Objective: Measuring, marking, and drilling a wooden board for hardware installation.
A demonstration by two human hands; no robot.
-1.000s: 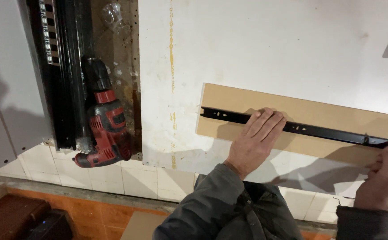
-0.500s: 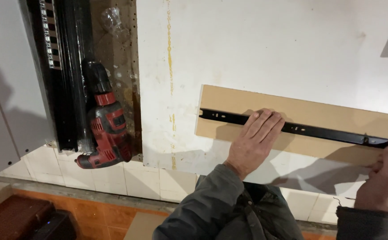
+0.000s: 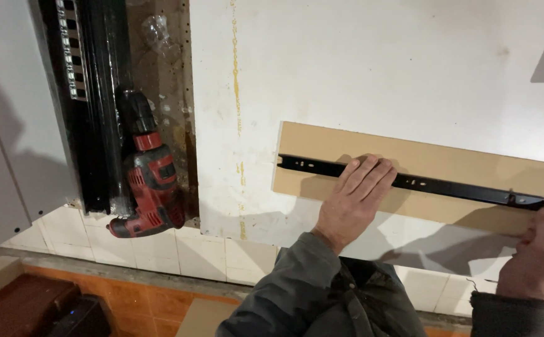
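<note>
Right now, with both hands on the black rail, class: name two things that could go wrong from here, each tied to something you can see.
1. The black metal rail lies along the tan board, pinned only by the flat left hand and the right hand at its far end; it may slip off line.
2. The red drill lies out of reach beside the white panel; fetching it would probably free one hand's hold.

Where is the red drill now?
In the head view, the red drill lies at left, beside black rails, apart from both hands.
</note>
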